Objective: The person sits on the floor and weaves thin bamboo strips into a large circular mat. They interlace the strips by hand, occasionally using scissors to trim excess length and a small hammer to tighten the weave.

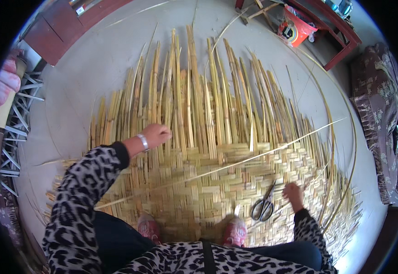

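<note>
Far left – a grey metal rack (pixel 18 123) stands on the floor (pixel 94 59), well apart from my work. My left hand (pixel 155 135) reaches into the upright loose strips (pixel 194 100) at the unwoven edge of the bamboo mat (pixel 208 182); my fingers curl into the strips, seemingly pinching one, but I cannot tell for sure. The mat lies flat on the floor under my knees and pink shoes (pixel 235 230). One long thin strip (pixel 235 162) lies slanted across the woven part, from lower left up to the right. Scissors (pixel 263 206) rest on the mat just beside my right hand (pixel 294 192), which presses down on the weave with fingers bent; it holds nothing that I can see. Right of that, long curved slivers (pixel 333 150) arc round the mat's edge. Top right, a red bucket (pixel 295 28) sits by a red wooden frame.

To do it well, I judge – lift alternate strips cleanly with the left, keep the right pinning the weave flat so rows stay tight.
</note>
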`<action>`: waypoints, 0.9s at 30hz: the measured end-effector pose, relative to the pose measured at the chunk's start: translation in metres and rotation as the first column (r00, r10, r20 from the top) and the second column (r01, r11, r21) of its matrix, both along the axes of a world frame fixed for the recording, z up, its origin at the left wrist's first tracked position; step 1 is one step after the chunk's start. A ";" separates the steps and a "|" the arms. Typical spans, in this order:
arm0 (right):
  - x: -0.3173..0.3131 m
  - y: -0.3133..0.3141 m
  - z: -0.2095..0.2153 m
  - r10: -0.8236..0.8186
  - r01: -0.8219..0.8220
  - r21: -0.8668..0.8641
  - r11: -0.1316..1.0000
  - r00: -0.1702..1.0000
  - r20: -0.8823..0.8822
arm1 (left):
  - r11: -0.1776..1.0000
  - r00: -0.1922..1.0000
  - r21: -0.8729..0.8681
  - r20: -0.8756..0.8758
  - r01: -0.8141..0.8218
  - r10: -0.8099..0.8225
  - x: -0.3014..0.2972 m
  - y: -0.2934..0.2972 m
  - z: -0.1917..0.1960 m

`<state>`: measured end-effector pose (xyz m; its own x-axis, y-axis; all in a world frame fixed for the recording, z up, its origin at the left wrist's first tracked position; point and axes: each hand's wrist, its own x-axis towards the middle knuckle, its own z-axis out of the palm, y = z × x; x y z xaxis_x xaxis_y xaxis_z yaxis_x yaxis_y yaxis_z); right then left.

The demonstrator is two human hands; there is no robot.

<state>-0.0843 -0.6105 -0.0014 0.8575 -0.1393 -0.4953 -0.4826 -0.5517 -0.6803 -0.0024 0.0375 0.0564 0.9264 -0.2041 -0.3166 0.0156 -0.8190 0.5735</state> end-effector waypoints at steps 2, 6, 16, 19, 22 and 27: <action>-0.029 0.033 -0.003 0.339 -0.313 -0.328 0.891 0.941 0.024 | 0.994 0.993 -0.030 0.031 -0.109 0.110 0.046 -0.026 -0.008; -0.053 0.073 0.031 0.392 -0.363 -0.416 0.834 0.920 -0.016 | 0.957 0.968 0.149 0.084 -0.249 0.238 0.101 -0.062 -0.028; -0.053 0.085 0.043 0.482 -0.430 -0.509 0.745 0.875 -0.034 | 0.827 0.833 -0.127 0.001 -0.548 0.553 0.122 -0.075 -0.056; -0.056 0.076 0.031 0.432 -0.383 -0.452 0.806 0.902 0.005 | 0.792 0.798 -0.166 0.040 -0.588 0.601 0.116 -0.066 -0.066; -0.055 0.072 0.023 0.443 -0.388 -0.446 0.807 0.896 0.022 | 0.824 0.827 -0.078 -0.006 -0.561 0.562 0.125 -0.059 -0.069; -0.054 0.071 0.021 0.476 -0.376 -0.449 0.810 0.869 0.131 | 0.858 0.863 0.093 0.047 -0.505 0.503 0.127 -0.071 -0.059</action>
<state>-0.1384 -0.5392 0.0197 0.9566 0.1265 -0.2626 0.0058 -0.9090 -0.4168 0.1243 -0.0331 -0.0027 0.9006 0.3240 -0.2898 0.4308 -0.7544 0.4953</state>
